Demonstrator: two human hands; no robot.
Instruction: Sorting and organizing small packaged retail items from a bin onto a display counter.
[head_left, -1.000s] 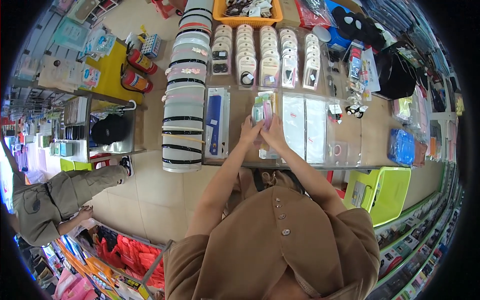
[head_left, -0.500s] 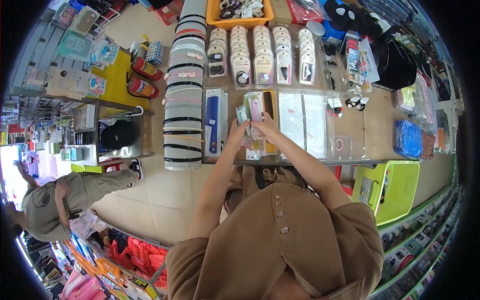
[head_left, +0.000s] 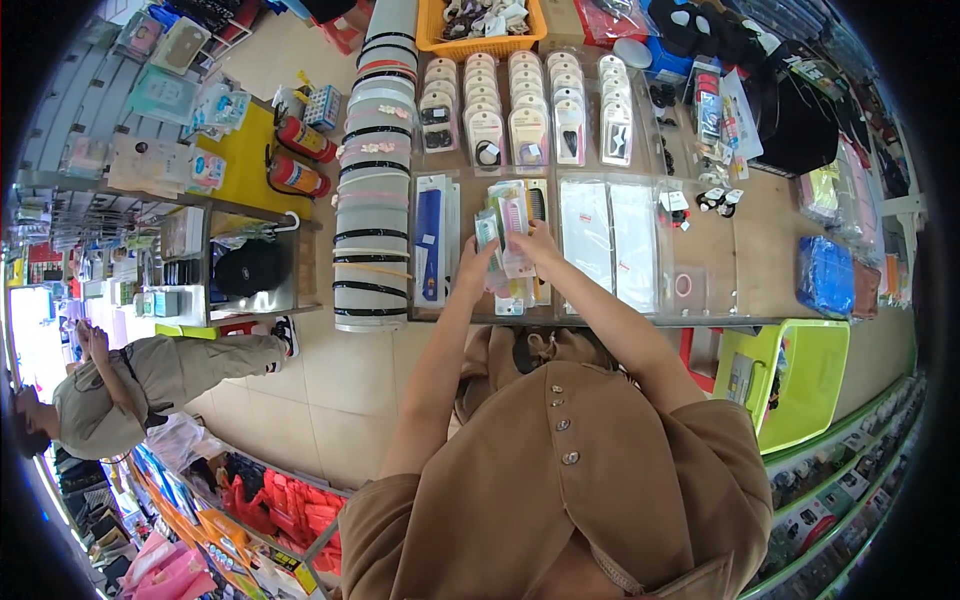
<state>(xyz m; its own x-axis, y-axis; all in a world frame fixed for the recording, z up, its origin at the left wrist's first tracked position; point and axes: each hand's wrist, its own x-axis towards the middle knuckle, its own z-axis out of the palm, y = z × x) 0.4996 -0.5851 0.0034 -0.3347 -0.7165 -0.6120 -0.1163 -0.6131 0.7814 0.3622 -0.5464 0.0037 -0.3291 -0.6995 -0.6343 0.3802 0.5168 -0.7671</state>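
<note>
Both my hands are over a tray of packaged combs on the display table. My left hand (head_left: 476,264) is closed on the lower end of a slim clear package with a teal-green card (head_left: 487,230); what lies inside it is too small to make out. Beside it, my right hand (head_left: 541,248) grips a packaged pink comb (head_left: 514,222) from its right side. The two packages are side by side and partly overlap. Below my hands lie more packs (head_left: 511,303), partly covered. A black comb (head_left: 537,202) sits to the right and a blue packaged comb (head_left: 430,240) to the left.
A roll of headbands (head_left: 372,220) stands left of the combs. White packs (head_left: 584,240) lie right; carded hair ties (head_left: 527,125) and an orange basket (head_left: 480,45) are farther back. A green bin (head_left: 805,380) is at the right. Another person (head_left: 120,385) stands at the left.
The pink comb pack in my right hand is slightly raised and tilted. The view has shifted a little. The other person's hands have come together.
</note>
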